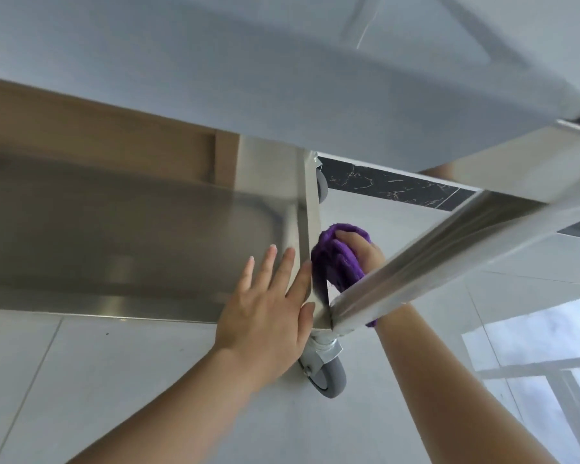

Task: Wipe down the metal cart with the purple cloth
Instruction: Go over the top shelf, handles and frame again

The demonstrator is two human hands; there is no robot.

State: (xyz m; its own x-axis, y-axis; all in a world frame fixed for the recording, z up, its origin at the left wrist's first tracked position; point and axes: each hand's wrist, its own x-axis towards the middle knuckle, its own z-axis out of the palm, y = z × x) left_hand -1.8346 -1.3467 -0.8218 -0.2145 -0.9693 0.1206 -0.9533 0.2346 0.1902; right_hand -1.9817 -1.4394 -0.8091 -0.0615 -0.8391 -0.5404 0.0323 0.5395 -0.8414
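R hand [357, 251] is the grip here: fingers curled round the purple cloth [332, 262], pressing it vs the outer face of the metal cart [131, 212] bottom shelf's right end wall, near its front corner. L hand [275, 296] lies flat, fingers straight, on the inner side of that same corner, bracing. Wall's long axis runs away from the person; the stroke probably follows it.
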